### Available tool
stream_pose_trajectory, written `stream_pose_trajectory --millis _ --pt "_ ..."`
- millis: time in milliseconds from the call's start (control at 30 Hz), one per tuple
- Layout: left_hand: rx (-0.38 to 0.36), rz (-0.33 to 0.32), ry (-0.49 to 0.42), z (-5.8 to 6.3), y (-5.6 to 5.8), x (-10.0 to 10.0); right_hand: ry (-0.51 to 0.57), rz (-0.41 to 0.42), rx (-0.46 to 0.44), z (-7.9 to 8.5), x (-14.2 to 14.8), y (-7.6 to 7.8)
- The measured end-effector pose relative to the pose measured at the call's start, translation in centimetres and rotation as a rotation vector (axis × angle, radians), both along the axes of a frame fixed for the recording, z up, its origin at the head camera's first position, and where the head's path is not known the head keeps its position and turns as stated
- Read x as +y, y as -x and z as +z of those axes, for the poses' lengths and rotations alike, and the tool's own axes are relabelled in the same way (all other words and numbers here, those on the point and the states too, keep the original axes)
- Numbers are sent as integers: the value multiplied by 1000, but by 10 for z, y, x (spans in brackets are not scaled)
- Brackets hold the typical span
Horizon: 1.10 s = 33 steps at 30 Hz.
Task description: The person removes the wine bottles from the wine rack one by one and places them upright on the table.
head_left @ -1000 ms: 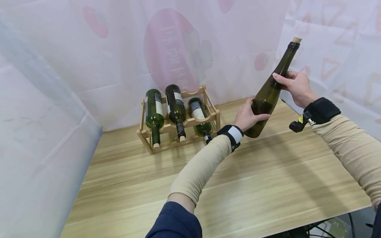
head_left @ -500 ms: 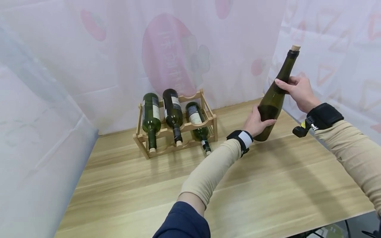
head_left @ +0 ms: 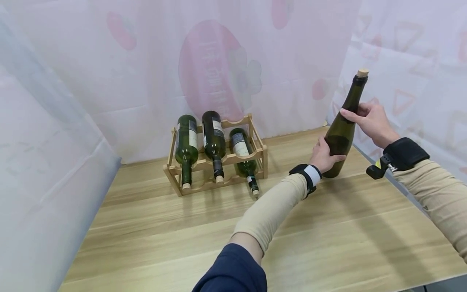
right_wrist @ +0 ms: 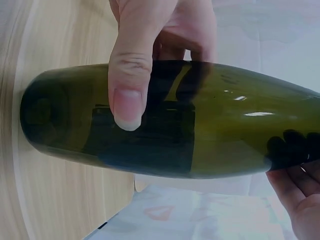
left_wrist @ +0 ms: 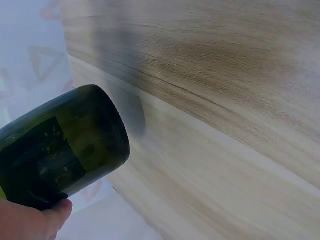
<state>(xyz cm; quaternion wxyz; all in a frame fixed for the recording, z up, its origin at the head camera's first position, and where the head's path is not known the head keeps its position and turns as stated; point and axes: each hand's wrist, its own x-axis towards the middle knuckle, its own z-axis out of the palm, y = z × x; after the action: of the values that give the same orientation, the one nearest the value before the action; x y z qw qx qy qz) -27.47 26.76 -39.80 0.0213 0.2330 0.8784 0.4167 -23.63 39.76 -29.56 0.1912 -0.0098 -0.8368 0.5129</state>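
Wooden rack (head_left: 265,160) on your worktop (head_left: 153,235), three bottles (head_left: 214,136) in it | your left hand (head_left: 324,157): fingers bottle-wide, wrapped round corked green bottle (head_left: 337,142) low down | bottle tilted, right of rack | your right hand (head_left: 373,123): fingers narrower, gripping its shoulder

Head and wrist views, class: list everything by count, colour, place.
table: one, tan, underneath
rack: one, beige, on table
upper bottles: two, dark, rack's top
lower bottle: one, green, rack's right
held bottle: one, olive, right of rack
corks: four, tan, bottle mouths
sheets: count unclear, whitish, back and sides
wristbands: two, black, wrists
device: one, black, right wristband
undersleeves: two, beige, forearms
cuff: one, navy, left arm
left hand: one, bare, bottle's body
right hand: one, bare, bottle's shoulder
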Motion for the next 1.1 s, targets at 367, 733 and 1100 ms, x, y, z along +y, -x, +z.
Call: stream_pose_trajectory --millis 367,733,1100 --pt "-53 23 -1 -4 -2 4 -65 15 -54 -5 2 2" --pt "-46 23 43 -6 1 5 -110 -5 -40 -8 3 6" --pt "-62 15 51 -5 -3 13 -118 -25 -51 -5 9 -1"
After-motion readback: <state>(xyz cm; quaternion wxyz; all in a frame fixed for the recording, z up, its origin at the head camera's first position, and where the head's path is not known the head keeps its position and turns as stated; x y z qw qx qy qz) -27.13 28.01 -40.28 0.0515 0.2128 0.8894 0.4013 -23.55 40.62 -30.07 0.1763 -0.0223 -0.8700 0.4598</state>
